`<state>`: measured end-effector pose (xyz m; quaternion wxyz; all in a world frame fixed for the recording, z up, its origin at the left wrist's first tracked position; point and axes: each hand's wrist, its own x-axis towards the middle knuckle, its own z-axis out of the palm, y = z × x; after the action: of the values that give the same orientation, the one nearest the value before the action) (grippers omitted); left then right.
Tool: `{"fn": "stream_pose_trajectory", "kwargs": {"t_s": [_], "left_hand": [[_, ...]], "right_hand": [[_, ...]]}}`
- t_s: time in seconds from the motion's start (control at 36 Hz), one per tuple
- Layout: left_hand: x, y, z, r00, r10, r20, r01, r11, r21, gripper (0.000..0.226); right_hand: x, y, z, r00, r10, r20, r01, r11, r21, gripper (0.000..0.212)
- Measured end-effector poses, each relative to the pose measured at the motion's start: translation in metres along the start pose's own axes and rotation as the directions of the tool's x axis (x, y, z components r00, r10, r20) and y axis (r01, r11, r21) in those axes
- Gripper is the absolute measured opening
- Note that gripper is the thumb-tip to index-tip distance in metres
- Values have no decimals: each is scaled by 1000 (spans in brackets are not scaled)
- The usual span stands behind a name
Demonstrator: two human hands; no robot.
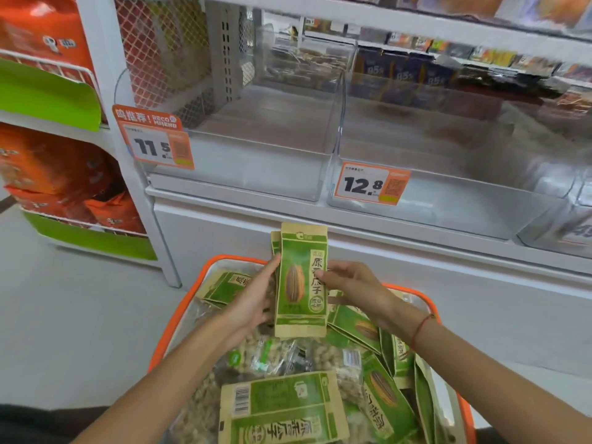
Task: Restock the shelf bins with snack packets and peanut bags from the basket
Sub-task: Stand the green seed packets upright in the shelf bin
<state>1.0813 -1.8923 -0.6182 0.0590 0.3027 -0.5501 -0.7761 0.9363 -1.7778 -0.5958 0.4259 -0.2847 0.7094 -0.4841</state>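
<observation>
An upright stack of green and tan snack packets (301, 280) with a sunflower seed picture is held above the orange basket (179, 325). My left hand (256, 299) grips the stack's left edge and back. My right hand (349, 283) pinches its right edge. More green packets (278, 408) and clear peanut bags (266, 354) lie loose in the basket. Two clear shelf bins stand above: the left bin (256, 168) with a 11.5 price tag and the right bin (448, 200) with a 12.8 tag. Both hold nothing I can see.
A white shelf base (384, 251) runs under the bins. To the left is a rack of orange bags (57, 174) with green trim. Dark blue packets (400, 75) show behind the bins. Another shelf board (352, 14) runs overhead. Grey floor lies at the left.
</observation>
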Motion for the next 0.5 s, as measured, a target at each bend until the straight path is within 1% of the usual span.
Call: {"fn": "stream_pose_trajectory", "kwargs": {"t_s": [0.03,0.08,0.11,0.17,0.19,0.22,0.28,0.31,0.33,0.42,0.44,0.5], "left_hand": [[-1,0,1,1000,17,13,-17,1000,13,51],[-4,-1,2,999,48,24,-49,997,54,52],[-4,-2,2,998,64,9,-65,995,72,59],[-3,-5,0,995,97,-32,-92,988,127,80],[-2,-4,0,991,127,-51,-118,982,147,80],[-3,-3,2,984,164,-67,-152,975,160,72],[-4,3,8,972,222,-79,-202,957,206,45],[-5,6,12,965,254,-73,-231,945,234,40],[-5,11,15,956,286,-67,-260,929,262,40],[1,26,22,903,424,-71,-384,871,306,60],[5,33,23,879,470,-82,-416,840,349,63],[11,54,23,792,604,-87,-502,726,470,63]], "right_hand": [[1,0,3,999,-20,-36,20,1000,-3,18],[1,0,9,990,-82,-113,73,994,-78,21],[1,0,11,982,-118,-145,100,987,-128,23],[1,-2,12,967,-170,-192,130,970,-205,30],[0,-3,13,966,-168,-196,125,969,-215,37],[-1,-6,12,974,-142,-178,106,974,-199,44],[-4,-12,12,991,-85,-106,72,990,-120,51],[-7,-16,11,993,-86,-75,78,992,-98,49],[-11,-19,11,992,-113,-63,106,990,-96,46],[-26,-37,6,969,-218,-116,202,971,-130,39],[-30,-44,2,960,-242,-139,226,966,-123,38],[-38,-64,-8,951,-254,-178,247,967,-62,37]]}}
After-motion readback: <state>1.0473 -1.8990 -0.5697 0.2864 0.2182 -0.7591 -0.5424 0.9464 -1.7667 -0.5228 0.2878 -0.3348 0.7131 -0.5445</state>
